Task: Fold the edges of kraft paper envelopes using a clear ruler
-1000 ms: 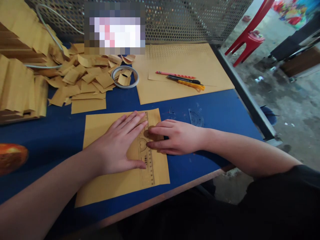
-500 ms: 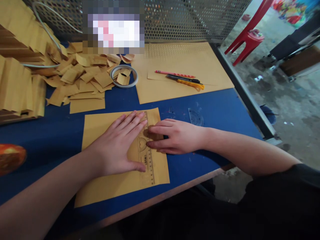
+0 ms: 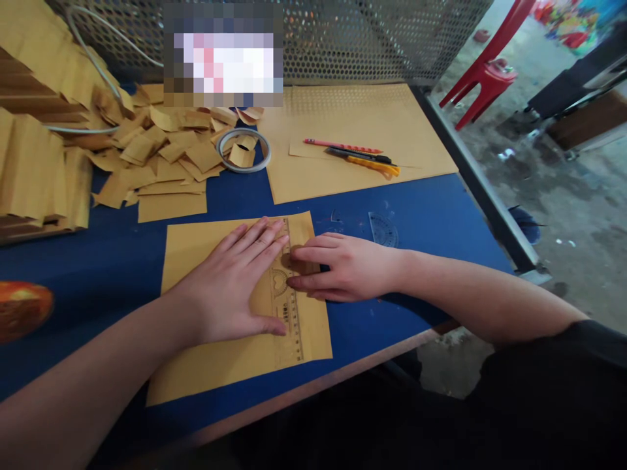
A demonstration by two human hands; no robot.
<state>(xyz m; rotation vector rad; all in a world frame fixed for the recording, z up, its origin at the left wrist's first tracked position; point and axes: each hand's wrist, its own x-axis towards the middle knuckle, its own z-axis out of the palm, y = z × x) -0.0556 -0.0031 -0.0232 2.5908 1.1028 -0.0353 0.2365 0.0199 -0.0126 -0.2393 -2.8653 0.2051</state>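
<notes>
A sheet of brown paper [image 3: 220, 365] lies flat on the blue table [image 3: 426, 215]. Along its right side runs a clear plastic ruler [image 3: 287, 313] with a protractor pattern in its middle. My left hand [image 3: 230, 281] is open, fingers spread and palm down, pressing on the paper and the ruler. From the right, my right hand [image 3: 347, 264] touches the ruler's right edge and the paper strip beside it. Its thumb and forefinger are apart, and nothing shows between them. The other right fingertips are partly hidden.
Larger brown sheets [image 3: 353, 111] at the back carry a pink pencil [image 3: 337, 145] and a yellow-handled cutter [image 3: 377, 164]. Left of these are a tape roll [image 3: 267, 153], loose paper pieces [image 3: 166, 150] and folded paper stacks [image 3: 39, 170]. A clear protractor [image 3: 385, 228] lies right. Behind stands perforated mesh [image 3: 353, 39].
</notes>
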